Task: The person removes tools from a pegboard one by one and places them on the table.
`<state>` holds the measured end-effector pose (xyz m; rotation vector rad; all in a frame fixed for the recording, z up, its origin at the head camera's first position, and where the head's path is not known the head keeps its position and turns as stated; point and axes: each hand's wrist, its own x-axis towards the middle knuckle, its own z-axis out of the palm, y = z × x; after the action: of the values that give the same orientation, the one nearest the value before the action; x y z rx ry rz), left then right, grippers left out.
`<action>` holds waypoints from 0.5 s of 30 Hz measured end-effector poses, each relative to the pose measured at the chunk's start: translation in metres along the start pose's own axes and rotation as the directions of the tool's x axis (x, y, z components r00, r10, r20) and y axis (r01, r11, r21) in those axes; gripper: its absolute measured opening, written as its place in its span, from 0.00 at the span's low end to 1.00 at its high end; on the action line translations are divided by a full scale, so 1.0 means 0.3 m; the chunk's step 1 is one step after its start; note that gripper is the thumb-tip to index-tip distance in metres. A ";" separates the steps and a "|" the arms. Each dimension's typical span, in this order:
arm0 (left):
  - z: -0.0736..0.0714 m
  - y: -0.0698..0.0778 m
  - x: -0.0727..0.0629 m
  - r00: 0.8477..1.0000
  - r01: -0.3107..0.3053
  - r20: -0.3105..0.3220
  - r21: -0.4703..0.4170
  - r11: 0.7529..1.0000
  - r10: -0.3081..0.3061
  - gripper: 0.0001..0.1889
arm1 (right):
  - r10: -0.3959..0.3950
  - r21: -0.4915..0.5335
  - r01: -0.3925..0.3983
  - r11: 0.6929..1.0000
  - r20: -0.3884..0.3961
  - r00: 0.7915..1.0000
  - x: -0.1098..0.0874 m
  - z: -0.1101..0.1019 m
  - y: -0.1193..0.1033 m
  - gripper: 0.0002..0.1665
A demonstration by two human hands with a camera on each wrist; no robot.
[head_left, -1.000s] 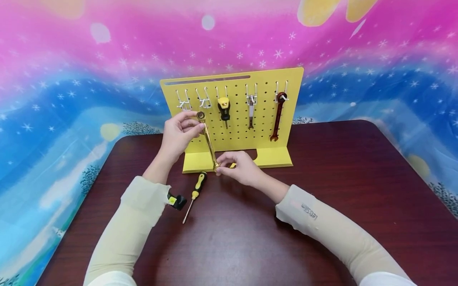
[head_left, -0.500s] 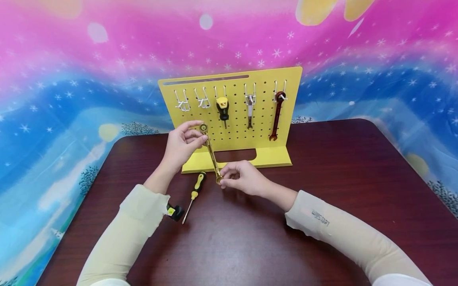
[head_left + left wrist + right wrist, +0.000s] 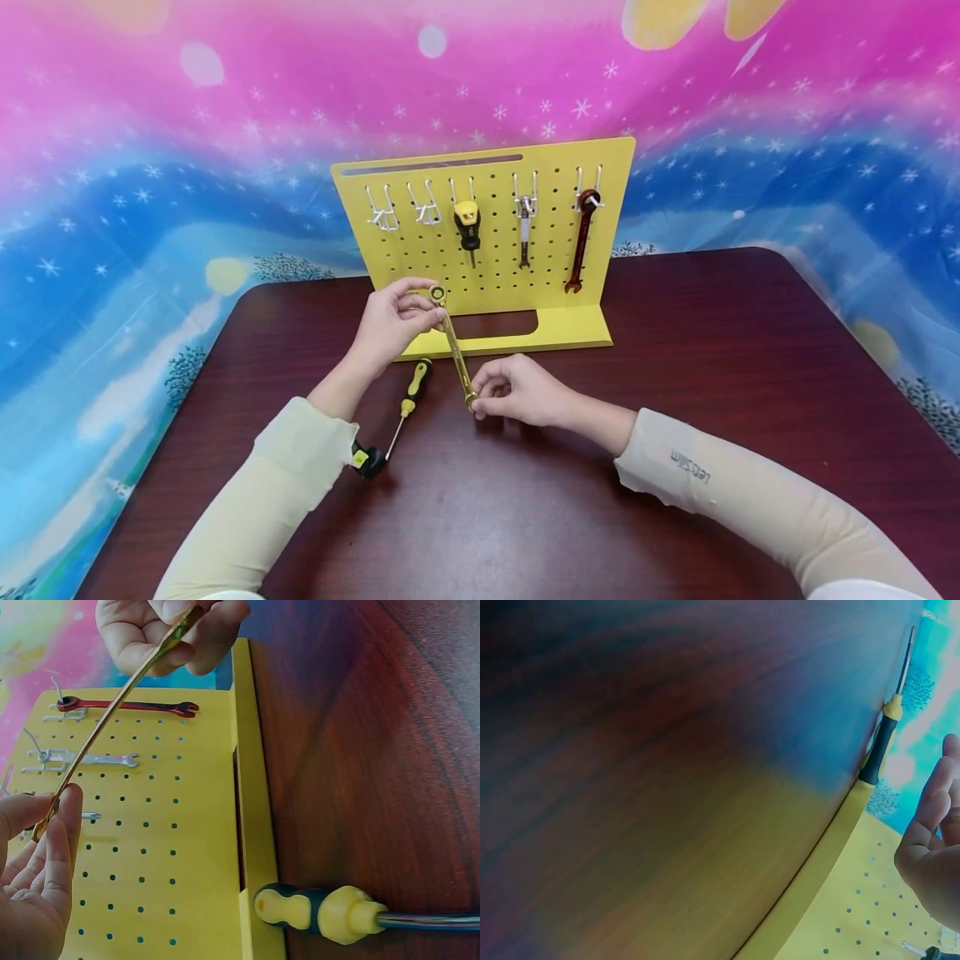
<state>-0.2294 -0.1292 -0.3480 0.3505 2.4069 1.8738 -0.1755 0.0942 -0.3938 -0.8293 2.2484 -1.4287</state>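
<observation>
L fingers [image 3: 426, 320] clamped on gold wrench [image 3: 457, 350] nr ring, R fingers [image 3: 492, 407] pinching btm end, wrench slanted btwn

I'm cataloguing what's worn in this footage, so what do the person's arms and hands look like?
The left hand and right hand are ungloved. A pale cream left sleeve and matching right sleeve cover the forearms; the right bears dark lettering. A small black device with a yellow-green label juts out by the left cuff.
</observation>
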 end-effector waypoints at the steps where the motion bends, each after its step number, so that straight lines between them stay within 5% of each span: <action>1: 0.001 -0.004 -0.002 1.000 0.008 0.001 0.005 1.000 -0.008 0.23 | 0.004 0.009 -0.004 1.000 0.005 1.000 -0.003 0.001 0.002 0.03; 15: 0.038 -0.063 -0.013 0.989 0.096 0.113 -0.005 0.995 -0.095 0.23 | 0.108 0.153 -0.120 0.981 0.084 0.991 -0.041 0.044 0.002 0.04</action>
<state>-0.2259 -0.1235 -0.3694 0.3242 2.2978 1.7764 -0.1586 0.0930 -0.4002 -0.6807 2.0614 -1.4735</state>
